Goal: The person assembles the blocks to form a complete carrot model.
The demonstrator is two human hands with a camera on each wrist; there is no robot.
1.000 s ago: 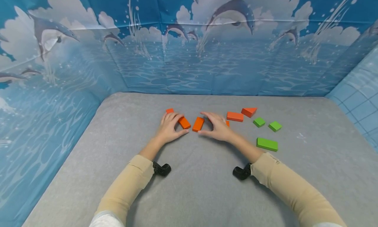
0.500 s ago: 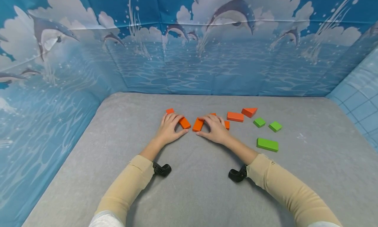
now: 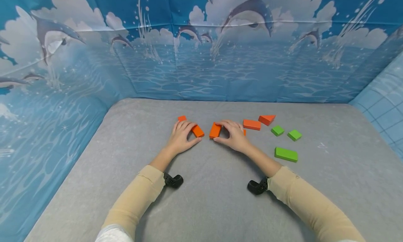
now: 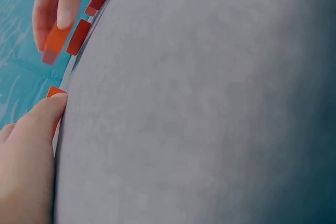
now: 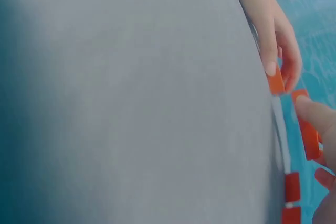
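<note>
My left hand point(image 3: 181, 137) grips an orange rectangular block point(image 3: 198, 131) that lies on the grey surface, its thumb at the near end. In the right wrist view that thumb presses against the block point(image 5: 276, 81). A second orange block point(image 3: 215, 130) is pinched between the thumb and fingers of my right hand point(image 3: 234, 137). The left wrist view shows this block point(image 4: 56, 43) tilted and raised off the surface. The two held blocks are a small gap apart. Just beyond my left fingers, part of another orange block point(image 3: 181, 118) shows.
Right of my right hand lie an orange block point(image 3: 251, 125), an orange triangular block point(image 3: 267, 120), two small green blocks point(image 3: 277, 130) and a longer green block point(image 3: 285, 154). Another orange piece point(image 3: 244, 132) is mostly hidden by my right hand. A dolphin-print curtain point(image 3: 201, 70) stands behind.
My right hand first moved left and took hold of the orange block, then lifted it and shifted it slightly right. My left hand has stayed on its block.
</note>
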